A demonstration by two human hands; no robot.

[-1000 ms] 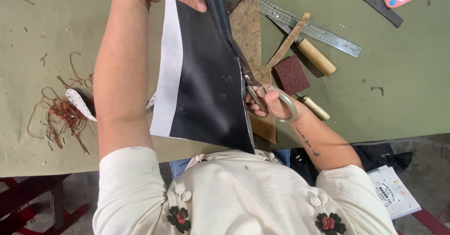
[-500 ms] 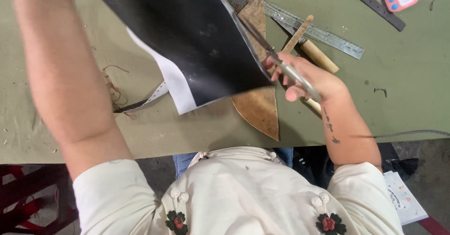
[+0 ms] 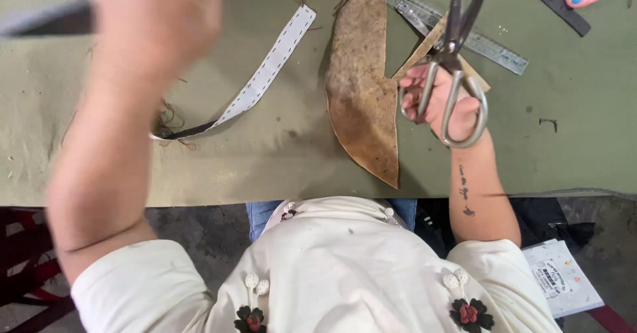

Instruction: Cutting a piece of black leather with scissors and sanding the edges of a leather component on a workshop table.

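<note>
Head view: right hand grips scissors through loops, blades nearly closed, tips pointing away from body, clear of any material. Left hand raised and blurred, closed on dark sheet at upper left, lifted off table. Brown leather piece lies flat just left of right hand; white stitched strip lies between the 2 hands; steel ruler beyond scissors. Judged step: pause between cuts. Next cut needs blades opened and sheet edge brought to them.
</note>
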